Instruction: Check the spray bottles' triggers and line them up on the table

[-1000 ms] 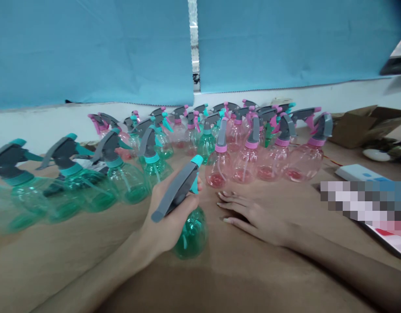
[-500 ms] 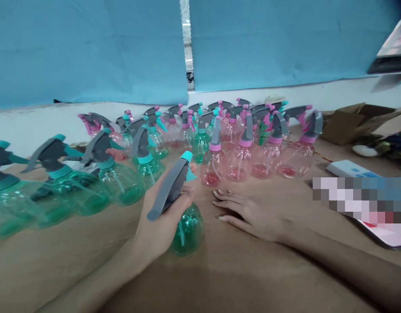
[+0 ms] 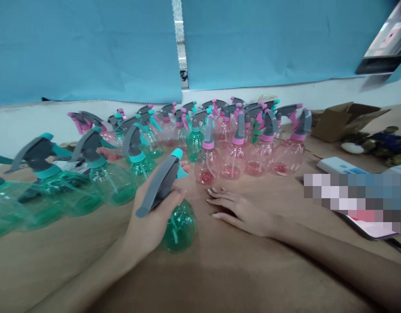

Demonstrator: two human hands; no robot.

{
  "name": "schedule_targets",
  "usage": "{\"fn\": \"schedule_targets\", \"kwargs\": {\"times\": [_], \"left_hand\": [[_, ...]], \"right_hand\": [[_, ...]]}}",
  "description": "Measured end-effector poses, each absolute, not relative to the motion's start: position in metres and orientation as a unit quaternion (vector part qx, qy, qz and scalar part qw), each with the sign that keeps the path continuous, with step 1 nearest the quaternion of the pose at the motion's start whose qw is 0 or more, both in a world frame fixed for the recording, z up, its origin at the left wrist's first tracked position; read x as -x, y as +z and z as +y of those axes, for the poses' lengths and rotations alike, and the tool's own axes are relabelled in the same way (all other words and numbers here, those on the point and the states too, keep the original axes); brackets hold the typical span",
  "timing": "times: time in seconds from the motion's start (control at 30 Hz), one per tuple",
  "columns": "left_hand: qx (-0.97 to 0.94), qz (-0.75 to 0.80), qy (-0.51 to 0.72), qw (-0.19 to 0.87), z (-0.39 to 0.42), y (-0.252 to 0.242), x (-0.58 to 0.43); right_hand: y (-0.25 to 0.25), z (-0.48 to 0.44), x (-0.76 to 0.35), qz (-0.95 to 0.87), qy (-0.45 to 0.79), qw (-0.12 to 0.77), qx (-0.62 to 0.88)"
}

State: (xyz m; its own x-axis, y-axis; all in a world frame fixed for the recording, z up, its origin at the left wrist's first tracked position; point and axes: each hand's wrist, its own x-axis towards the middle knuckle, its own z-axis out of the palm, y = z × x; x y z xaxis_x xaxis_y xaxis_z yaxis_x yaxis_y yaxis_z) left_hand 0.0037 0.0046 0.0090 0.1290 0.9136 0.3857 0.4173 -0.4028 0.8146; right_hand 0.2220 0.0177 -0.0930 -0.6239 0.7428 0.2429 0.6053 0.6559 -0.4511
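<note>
My left hand (image 3: 151, 217) is wrapped round the neck of a green spray bottle (image 3: 181, 228) with a grey and teal trigger head, its nozzle pointing away from me. The bottle is upright at the table; the fingers behind its neck are partly hidden. My right hand (image 3: 241, 211) lies palm down on the table (image 3: 239, 269), fingers stretched out, holding nothing. Just beyond it stands a pink spray bottle (image 3: 207, 167), first in a row of pink ones with a little liquid inside. To the left of my left hand is a row of green spray bottles (image 3: 112, 184).
More pink and green spray bottles (image 3: 195, 141) crowd the back by the wall. At the right are an open cardboard box (image 3: 334, 124), a white oval object (image 3: 352, 148), a white and blue box (image 3: 342, 166) and a partly blurred flat device (image 3: 373, 228). Blue sheeting (image 3: 269, 43) covers the wall.
The whole view has shifted, so things appear slightly further left. My left hand keeps its hold on the green spray bottle, and my right hand stays flat on the table.
</note>
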Motion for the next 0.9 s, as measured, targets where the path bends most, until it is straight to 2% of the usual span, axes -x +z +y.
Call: {"fn": "schedule_targets", "kwargs": {"times": [0.17,0.6,0.8,0.9], "left_hand": [[-0.680,0.483,0.455,0.311,0.0049,0.0052,-0.0025],[-0.694,0.477,0.440,0.312,0.0054,0.0050,0.0000],[-0.704,0.482,0.435,0.287,0.0042,0.0083,0.0003],[-0.731,0.487,0.416,0.237,0.0040,0.0094,0.0019]], "right_hand": [[-0.0935,0.0170,-0.2218,-0.885,0.165,0.215,0.379],[-0.0940,0.0176,-0.2208,-0.886,0.160,0.205,0.383],[-0.0939,0.0166,-0.2213,-0.887,0.160,0.201,0.383],[-0.0950,0.0169,-0.2217,-0.888,0.160,0.202,0.381]]}}
